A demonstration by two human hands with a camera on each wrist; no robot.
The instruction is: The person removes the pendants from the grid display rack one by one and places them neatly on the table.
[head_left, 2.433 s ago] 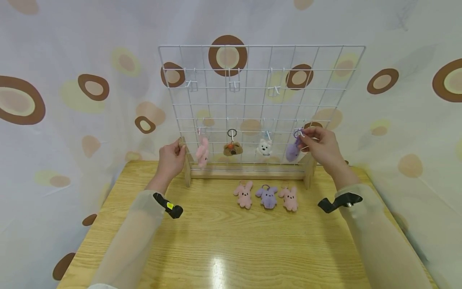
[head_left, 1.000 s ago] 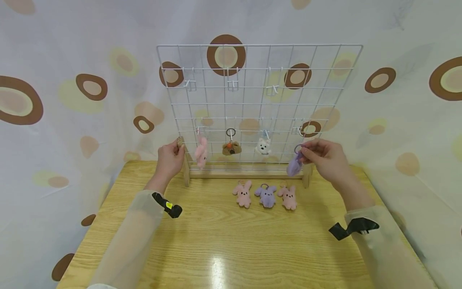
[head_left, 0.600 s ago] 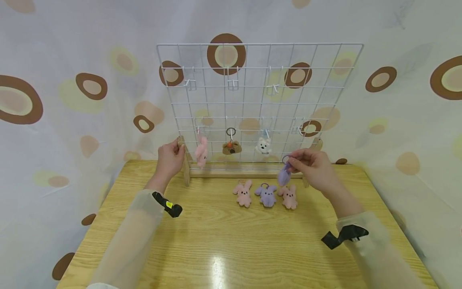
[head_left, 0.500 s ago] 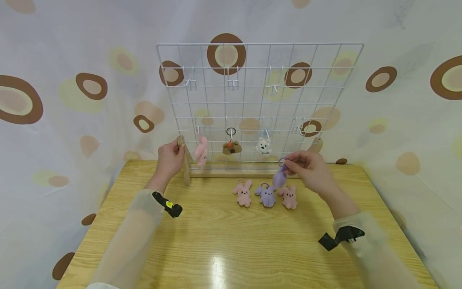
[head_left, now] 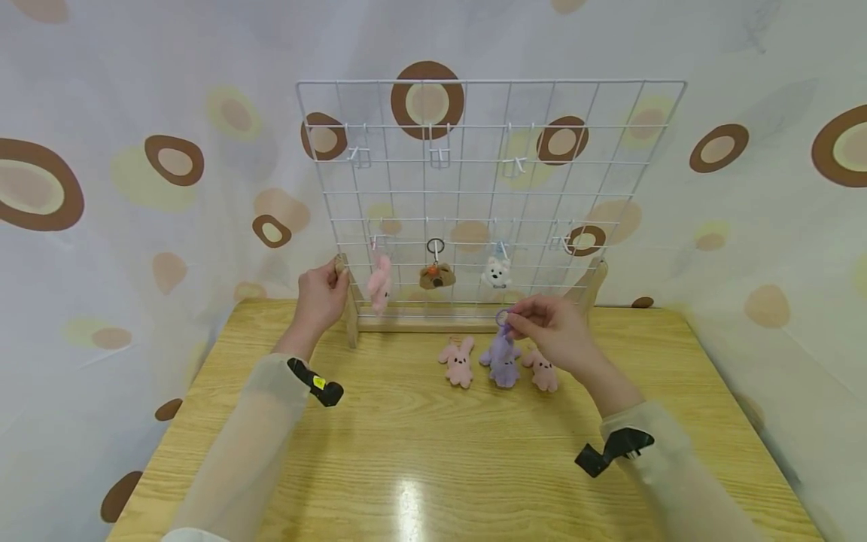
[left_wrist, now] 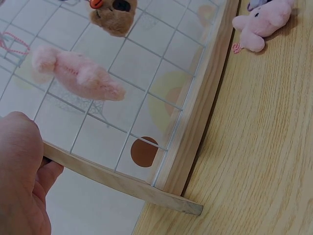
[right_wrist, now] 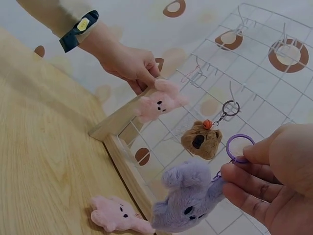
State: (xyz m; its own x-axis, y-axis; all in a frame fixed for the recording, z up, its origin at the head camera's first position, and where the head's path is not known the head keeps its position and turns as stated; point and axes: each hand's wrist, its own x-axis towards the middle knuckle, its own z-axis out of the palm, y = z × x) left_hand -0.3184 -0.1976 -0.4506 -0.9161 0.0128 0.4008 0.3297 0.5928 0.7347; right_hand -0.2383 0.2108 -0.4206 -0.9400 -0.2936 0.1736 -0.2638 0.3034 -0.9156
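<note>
My right hand (head_left: pixel 552 331) pinches the purple ring of a purple plush bunny keychain (right_wrist: pixel 181 203), which dangles below the fingertips. In the head view it hangs in front of another purple plush keychain (head_left: pixel 506 378) lying on the table and partly covers it. Pink plush keychains lie on either side, one to the left (head_left: pixel 459 364) and one to the right (head_left: pixel 545 375), below my right hand. My left hand (head_left: pixel 321 296) grips the left wooden post (left_wrist: pixel 122 183) of a white wire grid rack (head_left: pixel 488 81).
From the grid's lower hooks hang a pink plush (head_left: pixel 381 286), a brown bear head (head_left: pixel 436 277) and a white dog (head_left: pixel 497 273). A white hook (head_left: pixel 564 244) sits at the lower right, and several hooks line the upper row. The wooden table (head_left: pixel 406 444) extends toward me.
The purple bunny keychain has come off the lower right hook. My right hand has carried it down and left to above the row on the table. My left hand stays on the post.
</note>
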